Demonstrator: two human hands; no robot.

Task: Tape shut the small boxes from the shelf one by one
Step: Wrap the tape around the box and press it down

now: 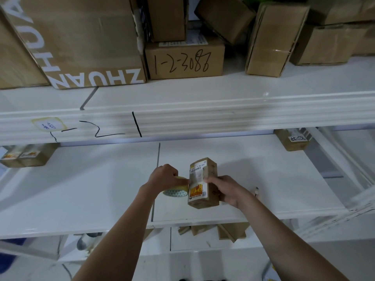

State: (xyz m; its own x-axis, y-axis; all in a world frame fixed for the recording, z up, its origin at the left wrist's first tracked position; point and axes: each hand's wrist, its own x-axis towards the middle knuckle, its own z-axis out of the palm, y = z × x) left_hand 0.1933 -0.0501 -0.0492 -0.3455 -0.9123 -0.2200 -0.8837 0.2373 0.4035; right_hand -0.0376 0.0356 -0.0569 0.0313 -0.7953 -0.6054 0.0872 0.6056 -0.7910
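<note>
the small box (203,183) sits over the middle shelf (263,179), gripped by the right hand (227,190) with its thumb across the top. the left hand (165,176) curls round the tape roll (176,190) just beside it. best to keep the strip taut and press it flat along the flap seam.

The small cardboard box (203,183) stands upright above the white shelf (263,179), labels facing forward. The tape roll (178,189) sits just left, touching it.
</note>
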